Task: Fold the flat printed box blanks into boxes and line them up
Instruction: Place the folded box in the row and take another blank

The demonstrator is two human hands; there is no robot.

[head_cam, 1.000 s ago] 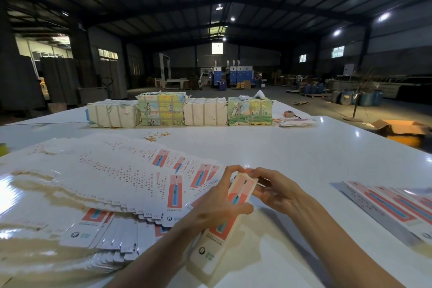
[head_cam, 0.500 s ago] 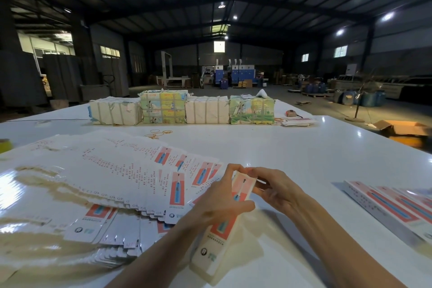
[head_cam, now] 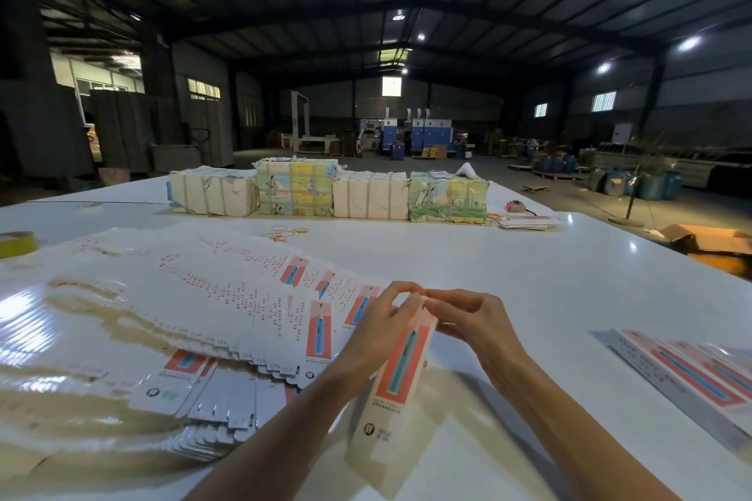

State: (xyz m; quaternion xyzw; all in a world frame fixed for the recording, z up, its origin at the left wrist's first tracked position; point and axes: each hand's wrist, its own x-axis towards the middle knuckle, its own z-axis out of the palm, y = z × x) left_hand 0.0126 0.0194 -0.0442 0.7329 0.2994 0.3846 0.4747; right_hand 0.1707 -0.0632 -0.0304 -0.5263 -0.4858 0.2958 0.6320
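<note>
A long narrow box (head_cam: 396, 390), white with a red and blue panel, is held tilted above the white table (head_cam: 529, 289), its far end raised between my hands. My left hand (head_cam: 376, 331) grips the box's left side near the top, fingers curled over the end. My right hand (head_cam: 472, 321) pinches the far end flap from the right. A wide fanned spread of flat printed blanks (head_cam: 195, 313) lies to the left. Several folded boxes (head_cam: 691, 374) lie side by side in a row at the right edge.
Four strapped bundles of printed stock (head_cam: 329, 193) stand in a row at the table's far side, with rubber bands (head_cam: 285, 233) in front and a small pile of blanks (head_cam: 527, 222) to their right. A yellow tape roll (head_cam: 16, 243) sits far left. An open carton (head_cam: 716, 242) stands on the floor right.
Both hands have come closer together at the box's far end, and the fingers now work on the end flap. The box stays in the same tilted place.
</note>
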